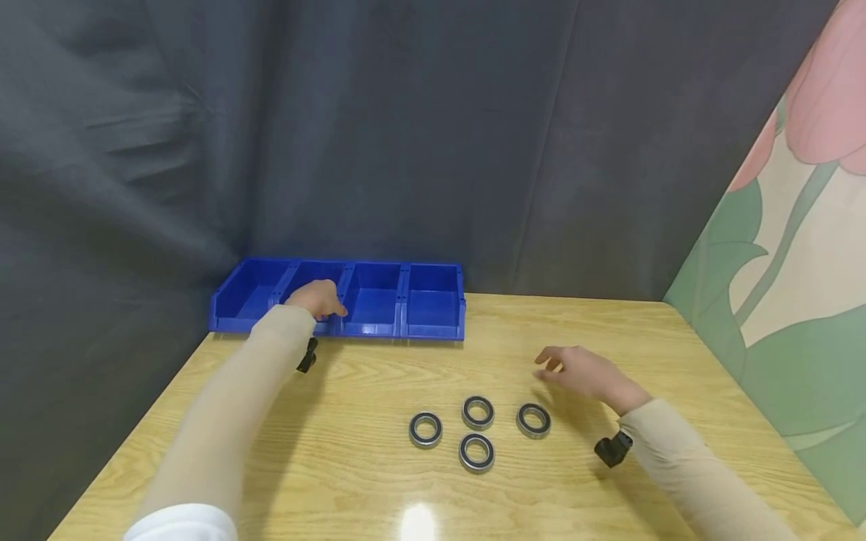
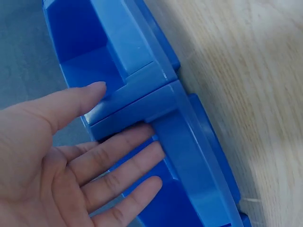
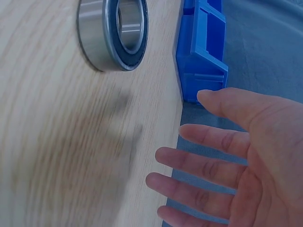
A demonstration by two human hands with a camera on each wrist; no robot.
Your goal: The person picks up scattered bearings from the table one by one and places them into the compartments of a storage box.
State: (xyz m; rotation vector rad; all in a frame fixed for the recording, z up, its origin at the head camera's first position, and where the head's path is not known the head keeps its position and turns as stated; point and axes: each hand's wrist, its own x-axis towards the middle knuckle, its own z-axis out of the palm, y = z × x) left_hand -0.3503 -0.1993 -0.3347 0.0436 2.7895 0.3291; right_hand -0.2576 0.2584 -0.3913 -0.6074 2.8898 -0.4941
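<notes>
My left hand is at the blue storage bins, over the wall between two middle compartments. In the left wrist view, the fingers of that hand reach into one compartment, fairly straight, while the thumb lies across the divider; firm contact cannot be made out. Nothing else shows in its palm. Above the table, my right hand hovers with loosely bent fingers, holding nothing. Nearest to it lies a ball bearing, a metal ring with a dark seal, which also shows as a bearing in the right wrist view.
Several bearings lie flat on the wooden table; left of the nearest one are an upper bearing, a lower bearing and a leftmost bearing. A dark curtain hangs behind the bins. A flower-patterned wall borders the right side.
</notes>
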